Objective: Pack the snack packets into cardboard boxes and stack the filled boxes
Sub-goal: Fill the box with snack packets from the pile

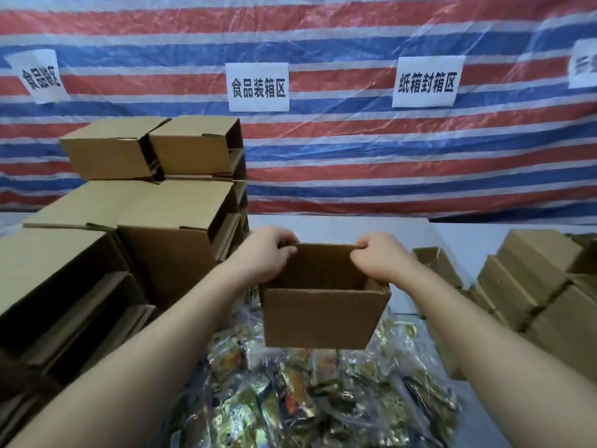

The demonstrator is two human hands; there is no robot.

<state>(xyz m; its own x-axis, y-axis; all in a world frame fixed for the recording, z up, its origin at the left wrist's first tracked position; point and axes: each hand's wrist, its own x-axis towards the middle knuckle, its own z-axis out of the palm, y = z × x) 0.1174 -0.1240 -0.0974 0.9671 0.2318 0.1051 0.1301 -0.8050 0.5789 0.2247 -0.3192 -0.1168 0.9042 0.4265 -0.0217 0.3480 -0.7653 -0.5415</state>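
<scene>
An open brown cardboard box (324,315) is held up in the middle of the view, above a heap of shiny snack packets (290,399) in clear plastic. My left hand (266,253) grips the box's far rim at its left corner. My right hand (379,257) grips the same rim at the right corner. The inside of the box looks dark and I see no packets in it.
Stacked cardboard boxes (145,202) lying on their sides fill the left, reaching well above the table. More flat-topped boxes (536,279) are stacked at the right. A striped red, white and blue tarp (387,156) with paper signs hangs behind the white table (355,227).
</scene>
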